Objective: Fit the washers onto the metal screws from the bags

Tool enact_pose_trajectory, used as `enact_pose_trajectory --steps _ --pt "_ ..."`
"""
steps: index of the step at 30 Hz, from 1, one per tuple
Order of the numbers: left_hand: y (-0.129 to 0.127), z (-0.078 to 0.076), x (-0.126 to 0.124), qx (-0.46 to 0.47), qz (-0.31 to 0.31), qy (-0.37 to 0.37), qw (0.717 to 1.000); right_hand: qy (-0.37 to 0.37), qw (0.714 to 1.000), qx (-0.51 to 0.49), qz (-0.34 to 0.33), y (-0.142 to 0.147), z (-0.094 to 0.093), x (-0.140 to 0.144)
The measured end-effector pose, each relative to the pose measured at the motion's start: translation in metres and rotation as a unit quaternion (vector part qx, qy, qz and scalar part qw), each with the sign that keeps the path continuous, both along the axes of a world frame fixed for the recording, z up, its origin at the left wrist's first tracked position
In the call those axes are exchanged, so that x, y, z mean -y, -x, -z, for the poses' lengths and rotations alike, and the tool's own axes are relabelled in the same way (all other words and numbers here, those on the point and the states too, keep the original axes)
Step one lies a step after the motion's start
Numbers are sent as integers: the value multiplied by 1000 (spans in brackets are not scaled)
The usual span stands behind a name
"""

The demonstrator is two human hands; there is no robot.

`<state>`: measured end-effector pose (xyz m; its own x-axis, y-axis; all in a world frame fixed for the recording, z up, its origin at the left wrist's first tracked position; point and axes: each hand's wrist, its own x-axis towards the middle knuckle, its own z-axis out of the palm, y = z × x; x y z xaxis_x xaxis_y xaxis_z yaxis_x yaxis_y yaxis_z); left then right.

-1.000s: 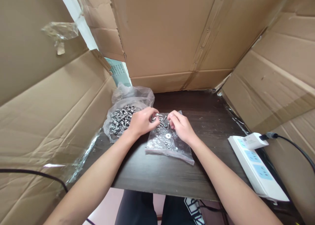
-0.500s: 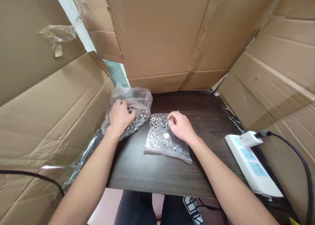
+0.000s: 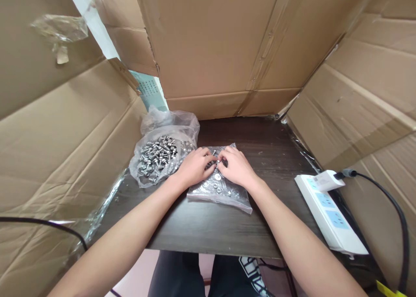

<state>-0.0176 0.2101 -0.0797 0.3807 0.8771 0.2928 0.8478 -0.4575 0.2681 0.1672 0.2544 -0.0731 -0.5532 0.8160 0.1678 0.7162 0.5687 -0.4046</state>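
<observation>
- Small silver screws and washers (image 3: 217,176) are pinched by fingertips of left hand (image 3: 194,167) and right hand (image 3: 236,168), seemingly for assembly.
- They lie on a flat clear plastic bag (image 3: 224,195); left of it, an open clear bag of screws (image 3: 159,156) is kept handy.

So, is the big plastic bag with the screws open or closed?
Open. The big plastic bag has its mouth spread wide, and the screws lie uncovered inside it.

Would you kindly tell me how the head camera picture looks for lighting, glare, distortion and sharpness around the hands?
Head view: even, soft light with only faint shadows under the left hand and right hand; mild glare on the flat clear bag and on the open bag of screws; wide-angle bending of the cardboard walls towards the edges; the small fasteners by the fingertips are too fine to resolve sharply.
</observation>
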Motion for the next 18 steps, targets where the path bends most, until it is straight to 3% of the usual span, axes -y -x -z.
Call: enact_pose_trajectory --steps 10,18 --pt "7 6 -4 105 25 -11 994 -31 998 -45 -23 -1 -2 -1" --pt "7 7 -6 145 -1 -7 989 -5 995 -94 18 0 -3 1"
